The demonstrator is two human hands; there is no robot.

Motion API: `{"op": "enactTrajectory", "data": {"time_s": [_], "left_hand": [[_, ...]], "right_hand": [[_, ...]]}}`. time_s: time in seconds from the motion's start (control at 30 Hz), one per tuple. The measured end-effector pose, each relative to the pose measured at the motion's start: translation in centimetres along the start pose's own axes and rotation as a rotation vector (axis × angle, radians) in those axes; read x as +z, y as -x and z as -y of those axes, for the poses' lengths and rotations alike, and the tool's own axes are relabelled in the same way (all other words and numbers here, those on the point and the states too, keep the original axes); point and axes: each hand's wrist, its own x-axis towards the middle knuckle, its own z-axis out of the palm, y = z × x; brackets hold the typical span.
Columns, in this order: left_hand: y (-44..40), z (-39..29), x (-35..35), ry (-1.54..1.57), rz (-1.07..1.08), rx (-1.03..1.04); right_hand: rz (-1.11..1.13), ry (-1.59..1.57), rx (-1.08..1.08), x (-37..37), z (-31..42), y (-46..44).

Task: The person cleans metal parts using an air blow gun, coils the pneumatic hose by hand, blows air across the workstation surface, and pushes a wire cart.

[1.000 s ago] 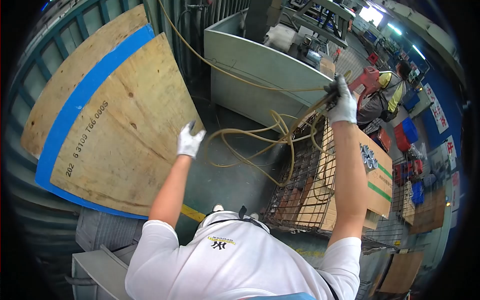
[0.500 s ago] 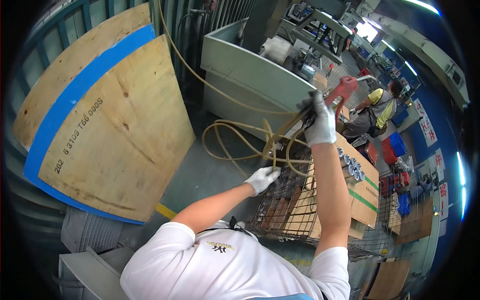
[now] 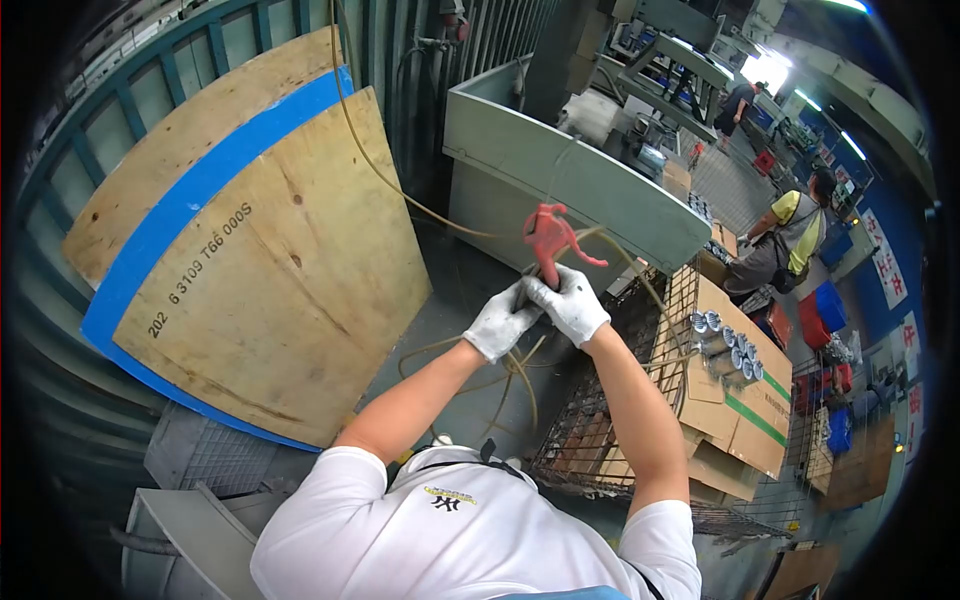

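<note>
The left hand (image 3: 497, 325) had curled fingers by the handle (image 3: 549, 268), grip hidden. The right hand (image 3: 577, 308) had its fingers around that handle, the best spot. The red air gun (image 3: 546, 236), up in front, looked light and hard; its bendy hose (image 3: 432, 215) could tug.

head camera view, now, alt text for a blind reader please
A white-gloved right hand grips a red air gun, the gloved left hand close against it, with a yellowish hose looping nearby. A blue-banded plywood panel stands at picture left; at right, metal cylinders lie on cardboard, a co-worker beyond.
</note>
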Motion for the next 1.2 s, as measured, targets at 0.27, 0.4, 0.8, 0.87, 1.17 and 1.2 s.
{"op": "enactTrajectory", "data": {"time_s": [0.27,0.4,0.8,0.87,1.17,1.2], "left_hand": [[-2.2,-1.0,-12.4,-0.109,-0.434,-0.146],[-3.0,-6.7,-12.5,-0.072,-0.420,-0.159],[-1.7,-14.9,-15.0,-0.442,-0.653,-0.002],[0.3,-16.9,-17.9,-0.468,-0.740,0.043],[8.6,-16.7,-18.2,-0.472,-0.857,0.081],[8.8,-15.6,-17.8,-0.468,-0.857,0.057]], "right_hand": [[-0.502,0.193,-0.189,-7.9,6.8,4.1],[-0.387,0.041,0.007,-9.3,4.9,8.2],[0.166,0.537,-0.157,9.2,-3.7,0.6],[0.077,0.535,-0.335,11.8,-2.0,-0.9],[0.174,0.178,-0.317,22.6,3.0,-7.2],[0.173,-0.098,-0.304,24.0,1.3,-8.0]]}}
